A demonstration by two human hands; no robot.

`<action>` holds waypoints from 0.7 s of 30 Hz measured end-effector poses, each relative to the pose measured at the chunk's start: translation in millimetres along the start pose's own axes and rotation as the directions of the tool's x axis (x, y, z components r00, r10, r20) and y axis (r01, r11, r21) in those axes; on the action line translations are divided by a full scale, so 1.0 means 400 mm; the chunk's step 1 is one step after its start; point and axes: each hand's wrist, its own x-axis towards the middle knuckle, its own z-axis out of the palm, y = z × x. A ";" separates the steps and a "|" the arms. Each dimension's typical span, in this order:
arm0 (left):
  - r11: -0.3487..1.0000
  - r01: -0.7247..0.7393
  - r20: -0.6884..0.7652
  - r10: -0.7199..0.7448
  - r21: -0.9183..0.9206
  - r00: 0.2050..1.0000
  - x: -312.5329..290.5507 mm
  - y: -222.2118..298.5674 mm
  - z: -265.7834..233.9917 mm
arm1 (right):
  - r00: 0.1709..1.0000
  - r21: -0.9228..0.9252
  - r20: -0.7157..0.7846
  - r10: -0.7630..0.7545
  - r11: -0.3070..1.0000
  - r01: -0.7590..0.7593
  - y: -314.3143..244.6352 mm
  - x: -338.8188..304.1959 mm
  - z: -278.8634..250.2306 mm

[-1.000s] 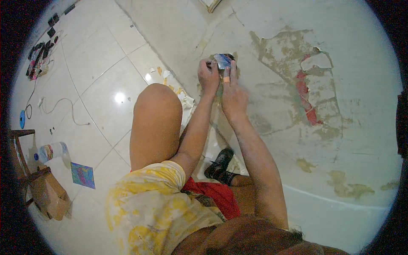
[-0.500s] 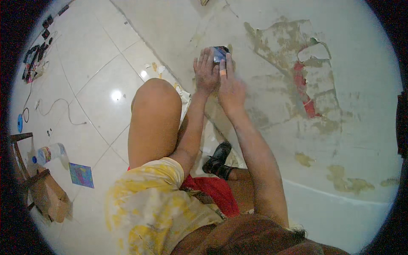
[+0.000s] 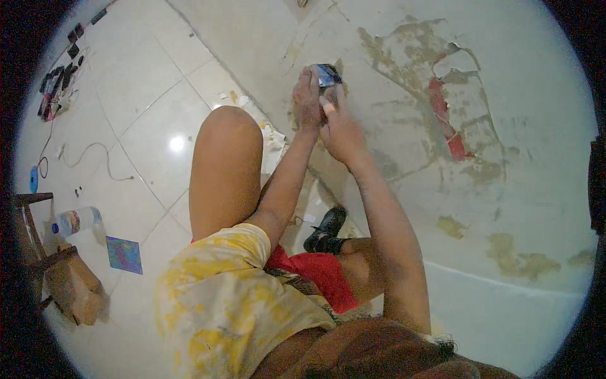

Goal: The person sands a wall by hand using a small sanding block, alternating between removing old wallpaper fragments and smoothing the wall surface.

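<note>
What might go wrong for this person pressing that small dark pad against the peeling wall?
Both hands, left hand and right hand, crowd one small dark pad, so it may slip and fingers may scrape the rough wall. Paint flakes on the glossy tiled floor beside the shoe look slippery.

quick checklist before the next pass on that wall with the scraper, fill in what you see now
1. Left hand on the scraper: ok, at its edge.
2. Right hand gripping it: ok, just below.
3. Tool against the wall: ok, at a peeled patch.
4. Blade edge condition: cannot tell, blurred.
5. Floor under the knee: not ok, paint flakes lie there.
6. Cable out of the way: ok, well to the left.
</note>
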 end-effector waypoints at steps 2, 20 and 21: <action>0.995 -0.028 -0.025 0.030 0.094 0.999 0.003 0.012 -0.016 | 0.994 0.174 0.070 -0.081 0.982 0.068 0.027 -0.066 -0.014; 0.314 0.703 0.292 -0.747 -0.638 0.598 -0.030 -0.077 -0.188 | 0.881 0.405 0.444 0.165 0.840 -0.362 0.139 -0.502 -0.088; 0.442 0.696 0.212 -0.738 -0.566 0.641 -0.022 -0.133 -0.202 | 0.880 0.415 0.450 0.155 0.836 -0.359 0.135 -0.500 -0.092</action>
